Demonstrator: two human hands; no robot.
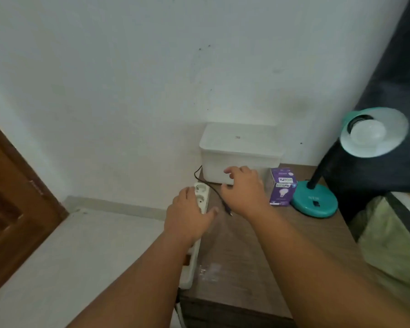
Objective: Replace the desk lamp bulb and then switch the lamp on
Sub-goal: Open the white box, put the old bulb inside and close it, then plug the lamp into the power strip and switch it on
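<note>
A pale wall backs a brown wooden table, with a wooden door at far left and a tiled floor below.

Along the table's left edge lies a white power strip. The left hand rests flat over it, fingers spread and closed on nothing. A black cord trails from the back-left corner, its plug end lying loose on the table, apparently unplugged. The right hand hovers over the cord; whether its fingers pinch it I cannot tell. Behind stands a white lidded box.

A purple bulb carton stands near the back edge, then the teal desk lamp, with a bulb seated in its shade, unlit.

Old or new bulb? Unclear. Plugging in and switching on appear to remain. The switch is blurred.
</note>
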